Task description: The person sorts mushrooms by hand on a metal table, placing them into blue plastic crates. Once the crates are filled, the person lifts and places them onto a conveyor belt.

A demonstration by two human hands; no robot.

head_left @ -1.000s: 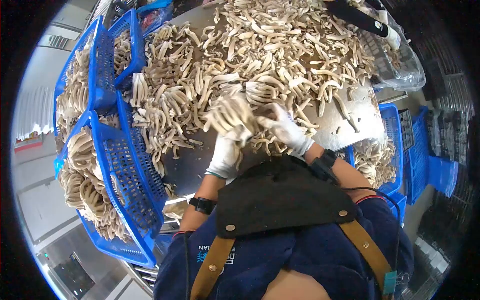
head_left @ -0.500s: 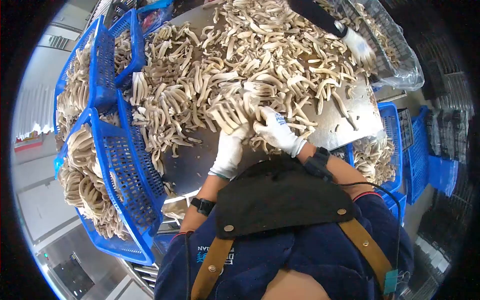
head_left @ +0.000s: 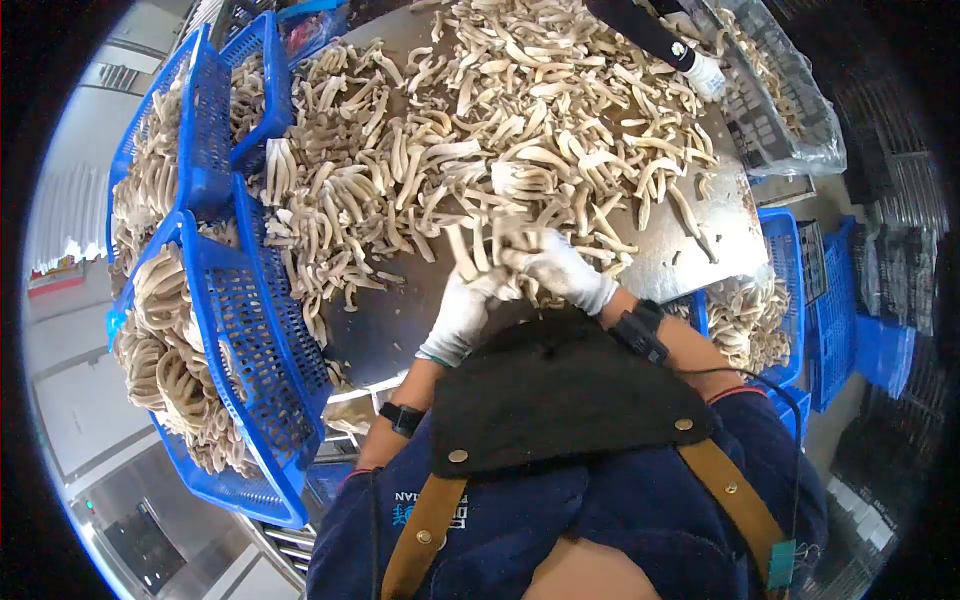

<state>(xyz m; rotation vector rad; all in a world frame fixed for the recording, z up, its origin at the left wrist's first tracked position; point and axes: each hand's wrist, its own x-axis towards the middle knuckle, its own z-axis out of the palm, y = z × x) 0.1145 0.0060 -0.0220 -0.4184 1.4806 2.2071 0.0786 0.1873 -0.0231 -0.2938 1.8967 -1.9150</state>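
My left hand (head_left: 464, 312), in a white glove, is closed around the base of a small cluster of pale mushrooms (head_left: 470, 256) at the near edge of the pile. Close beside it on the right, my gloved right hand (head_left: 566, 272) has its fingers bent round mushroom stems at the same cluster; the stems between the hands are blurred. Loose mushrooms (head_left: 540, 110) lie heaped on the metal table (head_left: 385, 325) beyond both hands. A thicker bunch (head_left: 522, 180) sits just past my fingers.
Blue baskets of mushrooms stand at the left (head_left: 265, 330) and at the right (head_left: 785, 235). A co-worker's gloved hand (head_left: 706, 78) is at the upper right, beside a plastic-lined crate (head_left: 800, 150). Bare metal shows near the table's right corner.
The cluster in my left hand shows fewer stems and sits slightly further right. My right hand has turned in over it. The co-worker's hand has moved up and back toward the crate.
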